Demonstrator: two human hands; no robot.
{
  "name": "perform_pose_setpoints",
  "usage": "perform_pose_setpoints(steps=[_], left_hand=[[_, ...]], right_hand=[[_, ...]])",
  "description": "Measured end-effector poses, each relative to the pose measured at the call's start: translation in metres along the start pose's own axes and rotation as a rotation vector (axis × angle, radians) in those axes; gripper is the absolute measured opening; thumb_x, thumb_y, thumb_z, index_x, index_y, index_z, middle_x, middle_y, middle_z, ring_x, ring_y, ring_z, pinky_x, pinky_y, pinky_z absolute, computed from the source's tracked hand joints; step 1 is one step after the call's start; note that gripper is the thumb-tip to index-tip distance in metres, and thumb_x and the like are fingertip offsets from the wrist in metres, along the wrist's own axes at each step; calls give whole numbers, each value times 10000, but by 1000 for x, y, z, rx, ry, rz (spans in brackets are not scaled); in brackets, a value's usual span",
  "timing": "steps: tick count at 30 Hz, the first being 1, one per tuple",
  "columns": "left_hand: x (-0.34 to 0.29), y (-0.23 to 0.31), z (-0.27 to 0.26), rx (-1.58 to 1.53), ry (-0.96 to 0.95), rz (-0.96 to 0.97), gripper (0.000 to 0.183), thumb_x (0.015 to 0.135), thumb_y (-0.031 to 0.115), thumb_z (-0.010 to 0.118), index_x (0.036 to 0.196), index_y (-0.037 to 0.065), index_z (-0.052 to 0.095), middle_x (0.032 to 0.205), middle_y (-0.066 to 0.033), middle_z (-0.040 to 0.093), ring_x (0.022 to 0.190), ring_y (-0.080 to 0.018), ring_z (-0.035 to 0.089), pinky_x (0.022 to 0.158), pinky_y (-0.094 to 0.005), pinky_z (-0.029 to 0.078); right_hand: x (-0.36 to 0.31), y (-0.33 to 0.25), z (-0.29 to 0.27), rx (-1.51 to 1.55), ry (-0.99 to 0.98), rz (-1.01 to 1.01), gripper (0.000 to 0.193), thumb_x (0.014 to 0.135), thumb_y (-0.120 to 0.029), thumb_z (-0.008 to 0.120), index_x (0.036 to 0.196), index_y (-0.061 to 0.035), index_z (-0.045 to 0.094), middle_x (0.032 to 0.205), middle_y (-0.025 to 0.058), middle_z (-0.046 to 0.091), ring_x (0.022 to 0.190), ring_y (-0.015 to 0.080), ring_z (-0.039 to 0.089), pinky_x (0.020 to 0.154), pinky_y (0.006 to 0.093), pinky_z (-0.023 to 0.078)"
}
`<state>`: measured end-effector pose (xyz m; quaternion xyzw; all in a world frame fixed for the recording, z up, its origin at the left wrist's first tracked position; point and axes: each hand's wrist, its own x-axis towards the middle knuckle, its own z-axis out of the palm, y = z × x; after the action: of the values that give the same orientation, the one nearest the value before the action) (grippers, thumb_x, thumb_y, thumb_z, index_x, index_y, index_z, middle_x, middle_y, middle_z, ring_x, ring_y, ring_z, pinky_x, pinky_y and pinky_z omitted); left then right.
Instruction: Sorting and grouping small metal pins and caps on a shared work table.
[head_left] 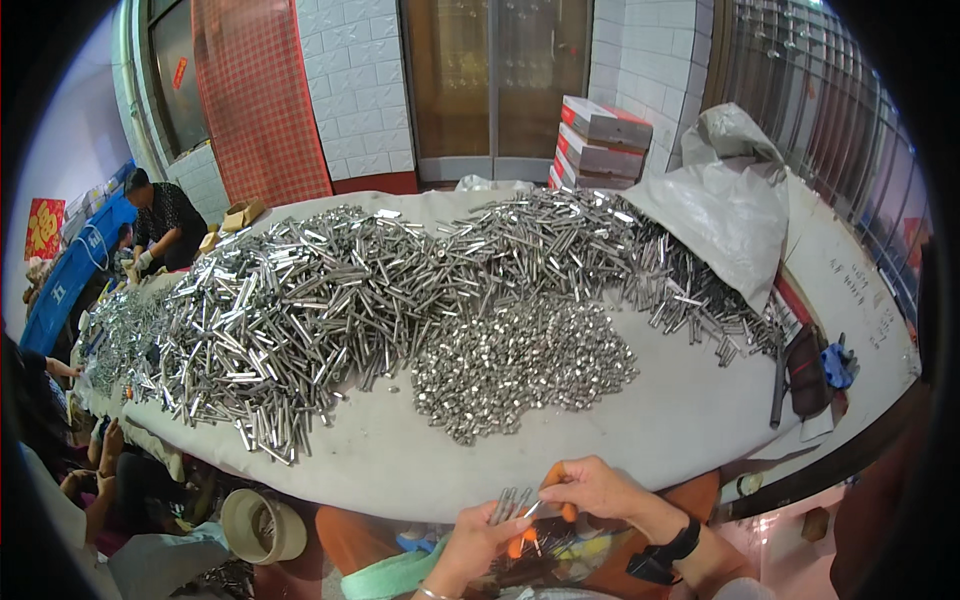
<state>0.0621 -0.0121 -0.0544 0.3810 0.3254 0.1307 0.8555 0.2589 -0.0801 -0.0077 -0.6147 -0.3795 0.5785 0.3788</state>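
My left hand (473, 541) is near the table's front edge, closed around several slim metal rods (508, 505) whose ends stick up past the fingers. Just right of it, my right hand (596, 487) wears orange finger covers (556, 477) and pinches one thin metal rod (533, 508) by its end, close to the left hand's fingertips. Something orange (519, 545) shows under the left fingers. Beyond the hands lies a heap of small shiny metal pieces (520, 370), and behind it a long pile of metal rods (290, 300) spreads across the cloth-covered table (640, 430).
A white plastic sack (725, 190) covers the pile's right end. Near it lie a dark bar (778, 385) and a blue item (838, 366). A bucket (262, 527) stands below at left. Boxes (600, 140) are stacked behind. Another person (165, 225) works at far left; others sit nearer.
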Motion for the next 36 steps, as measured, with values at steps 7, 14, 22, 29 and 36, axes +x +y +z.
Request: perform_pose_setpoints(steps=[7, 14, 22, 29, 36], left_hand=[[6, 1, 8, -46, 4, 84, 133, 823, 69, 689, 940, 14, 657, 746, -44, 649, 532, -62, 516, 442, -187, 343], [8, 0, 12, -65, 5, 105, 151, 827, 76, 687, 948, -7, 652, 772, -72, 671, 578, -79, 572, 449, -185, 369], [3, 1, 19, 8, 5, 107, 120, 850, 85, 662, 944, 12, 647, 748, -7, 619, 567, -44, 502, 477, -179, 365], [5, 1, 17, 26, 57, 108, 121, 840, 59, 661, 945, 0, 650, 761, -41, 642, 573, -78, 543, 485, -193, 403], [4, 8, 21, -88, 98, 145, 106, 824, 37, 670, 926, 10, 663, 765, -54, 661, 584, -79, 572, 466, -182, 401]], right_hand=[[8, -5, -3, -238, 92, 97, 329, 869, -288, 645, 765, 23, 622, 604, 26, 572, 509, 72, 473, 470, 237, 385], [3, 8, -6, -15, 147, -223, 328, 875, -324, 636, 789, -7, 633, 627, -8, 559, 569, 52, 489, 509, 215, 410], [-10, 5, -1, 99, 207, -110, 417, 892, -385, 610, 750, 7, 623, 626, 25, 574, 498, 67, 505, 419, 215, 380], [-13, 15, -1, 219, 223, -340, 425, 948, -356, 517, 1163, 11, 528, 930, 81, 639, 706, 124, 615, 704, 279, 483], [-18, 15, -10, 328, 206, -249, 480, 970, -315, 457, 1302, 31, 422, 1040, 144, 644, 968, 189, 607, 896, 333, 442]])
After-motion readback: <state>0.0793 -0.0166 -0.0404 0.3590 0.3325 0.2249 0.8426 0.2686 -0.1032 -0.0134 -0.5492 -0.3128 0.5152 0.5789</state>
